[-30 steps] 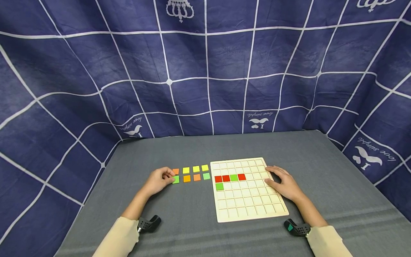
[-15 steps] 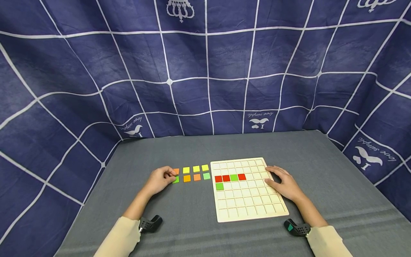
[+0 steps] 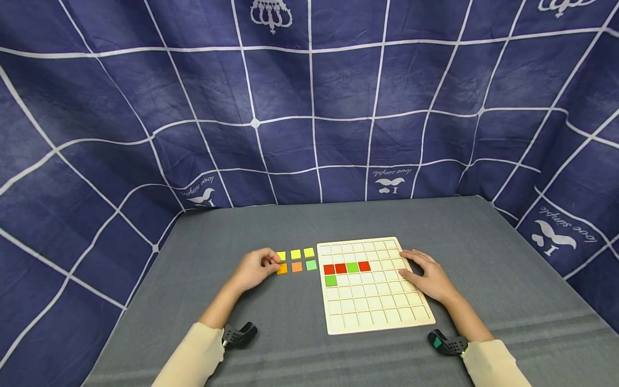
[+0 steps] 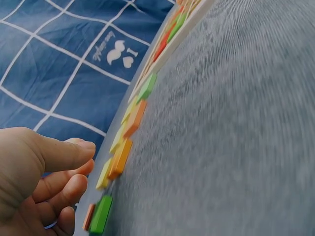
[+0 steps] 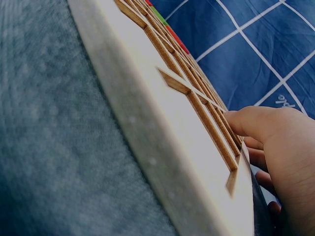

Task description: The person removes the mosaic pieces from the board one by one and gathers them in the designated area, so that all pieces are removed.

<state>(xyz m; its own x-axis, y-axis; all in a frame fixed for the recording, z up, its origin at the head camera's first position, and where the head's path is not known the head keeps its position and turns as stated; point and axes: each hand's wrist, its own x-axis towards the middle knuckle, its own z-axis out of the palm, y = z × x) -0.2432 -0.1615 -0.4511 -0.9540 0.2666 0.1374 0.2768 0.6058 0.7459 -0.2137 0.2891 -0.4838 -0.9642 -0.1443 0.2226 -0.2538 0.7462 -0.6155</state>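
My left hand [image 3: 258,269] hovers over the left end of two short rows of coloured square tiles, its fingers bent and thumb close to the index fingertip. In the left wrist view no tile shows between them; a green tile [image 4: 101,215] and an orange-brown tile [image 4: 88,217] lie on the table below, both hidden by the hand in the head view. Just right of the fingertips are a yellow tile [image 3: 281,256] and an orange tile [image 3: 282,268]. My right hand [image 3: 430,275] rests on the right edge of a pale wooden grid board [image 3: 379,329], thumb on its top.
Further along the rows lie yellow tiles [image 3: 295,254], an orange tile [image 3: 297,266] and a light green tile [image 3: 311,265], close to the board's left edge. Several red and green tiles [image 3: 340,269] sit in the board's cells. A blue checked curtain [image 3: 338,140] surrounds the grey table [image 3: 285,322].
My left hand has moved right, from beside the leftmost green and orange tiles to over them, up to the second column. My right hand and the board have stayed put.
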